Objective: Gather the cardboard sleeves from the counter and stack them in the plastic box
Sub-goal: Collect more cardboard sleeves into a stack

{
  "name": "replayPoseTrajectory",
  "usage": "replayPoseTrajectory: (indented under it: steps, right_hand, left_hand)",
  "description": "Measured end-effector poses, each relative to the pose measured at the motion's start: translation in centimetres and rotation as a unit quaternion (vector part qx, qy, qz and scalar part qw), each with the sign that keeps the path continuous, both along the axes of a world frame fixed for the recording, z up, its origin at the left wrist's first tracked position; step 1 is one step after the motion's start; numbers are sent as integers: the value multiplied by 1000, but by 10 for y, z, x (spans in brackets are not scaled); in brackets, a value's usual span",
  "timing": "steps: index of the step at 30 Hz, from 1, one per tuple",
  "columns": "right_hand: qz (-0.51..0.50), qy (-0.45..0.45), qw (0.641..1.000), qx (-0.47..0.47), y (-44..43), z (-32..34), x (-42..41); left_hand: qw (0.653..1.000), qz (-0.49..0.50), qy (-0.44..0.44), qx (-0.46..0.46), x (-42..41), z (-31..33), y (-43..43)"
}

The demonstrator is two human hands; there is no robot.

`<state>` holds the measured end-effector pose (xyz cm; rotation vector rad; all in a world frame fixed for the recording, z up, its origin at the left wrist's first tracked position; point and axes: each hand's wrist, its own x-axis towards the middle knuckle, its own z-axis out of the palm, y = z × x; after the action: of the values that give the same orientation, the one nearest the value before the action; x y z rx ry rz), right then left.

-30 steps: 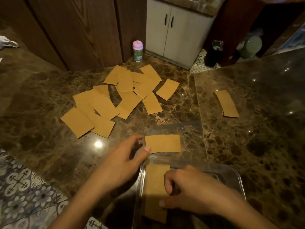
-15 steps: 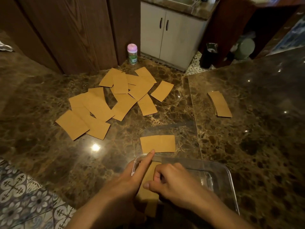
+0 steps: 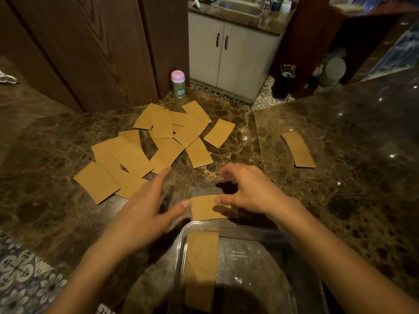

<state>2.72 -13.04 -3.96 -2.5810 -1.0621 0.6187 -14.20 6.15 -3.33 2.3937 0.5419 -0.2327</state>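
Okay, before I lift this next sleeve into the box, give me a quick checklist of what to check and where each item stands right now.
1. Nearest sleeve within reach, just beyond the plastic box: ok.
2. Right hand on it: fingertips rest on its right end; whether the grip has closed, cannot tell.
3. Left hand helping: thumb at the sleeve's left edge, fingers spread open, holding nothing: ok.
4. Room in the box: one sleeve in the box lies flat along the left side: ok.
5. Counter gathered: not ok; the scattered sleeves and a small pile on the right remain.
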Motion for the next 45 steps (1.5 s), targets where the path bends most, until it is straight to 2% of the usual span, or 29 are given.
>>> replayPoseTrajectory:
  steps: [2, 5, 10, 18, 22, 24, 25, 28, 29, 30, 34, 38, 39, 42, 45]
  right_hand:
    - [44, 36, 996, -71, 3, -9, 9]
    - [91, 49, 990, -94, 7, -26, 9]
    - [114, 25, 991, -71, 18, -35, 11]
    - [108, 76, 989, -72, 33, -38, 15]
    - [29, 186, 982, 24, 37, -41, 26]
    - [-38, 202, 975, 83, 42, -39, 41]
    - [-90, 221, 963, 124, 45, -40, 51]
    - [-262, 318, 871, 268, 58, -45, 88]
    - [-293, 316, 854, 292, 63, -48, 100]
    - [-308, 297, 852, 303, 68, -50, 110]
    - [-289, 116, 917, 250, 95, -61, 144]
    - [-197, -75, 976, 60, 125, -74, 161]
    - [-171, -85, 981, 23, 132, -77, 162]
    - [-111, -27, 993, -22, 147, -80, 166]
    - [-32, -18, 998, -60, 153, -81, 168]
  left_hand:
    - [994, 10, 0, 110, 21, -20, 26]
    - [977, 24, 68, 202, 47, -49, 65]
    - [969, 40, 80, 229, 83, -69, 99]
    - [964, 13, 111, 242, 166, -66, 133]
    - [969, -20, 105, 221, 197, -71, 129]
    - [972, -33, 109, 206, 202, -79, 120]
    - [973, -37, 106, 201, 202, -83, 114]
    - [974, -62, 75, 204, 192, -97, 94]
    - [973, -75, 60, 212, 186, -100, 86]
    - [971, -87, 44, 219, 180, -103, 78]
    - [962, -140, 4, 234, 155, -106, 48]
    - [958, -169, -65, 221, 136, -113, 27]
    - [955, -180, -66, 224, 132, -114, 24]
    - [950, -193, -108, 218, 123, -113, 22]
    - [970, -94, -125, 188, 104, -97, 38]
